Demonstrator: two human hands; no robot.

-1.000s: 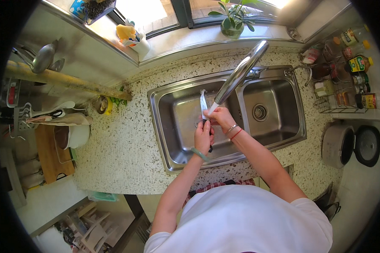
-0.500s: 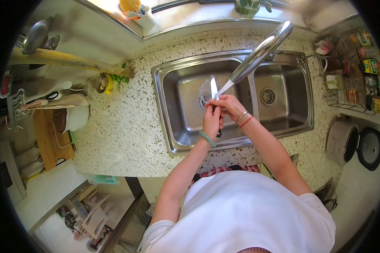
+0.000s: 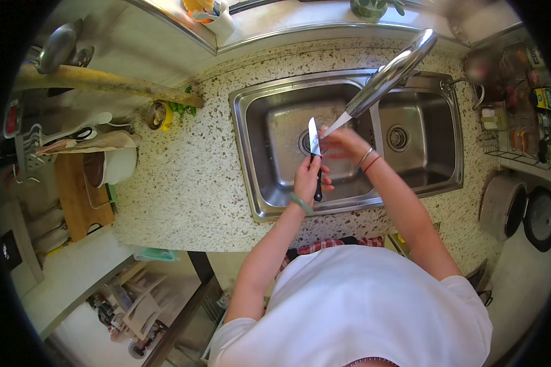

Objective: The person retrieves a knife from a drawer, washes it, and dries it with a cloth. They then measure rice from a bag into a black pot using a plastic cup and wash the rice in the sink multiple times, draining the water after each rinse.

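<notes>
A kitchen knife (image 3: 314, 136) with a black handle is held over the left basin of the steel double sink (image 3: 241, 160). My left hand (image 3: 305, 177) closes on its handle, and the blade points away from me toward the window. Just right of the blade is my right hand (image 3: 349, 147), its fingers smeared by motion where the water stream (image 3: 335, 125) comes down. That stream runs from the chrome faucet (image 3: 389, 72) angled above the sink. Both hands are over the left basin, whose drain partly shows behind the blade.
Left on the speckled counter (image 3: 177, 183) stand a yellow jar (image 3: 160, 115), a white pot (image 3: 121, 165) and a wooden cutting board (image 3: 82, 199). A wire spice rack (image 3: 520, 160) and a cooker with its lid raised (image 3: 503, 208) are at the right. Plants stand on the windowsill.
My right hand has come off the knife and moved a little right, into the water stream. The knife stays in my left hand, its blade and handle now more exposed. The view has shifted slightly.
</notes>
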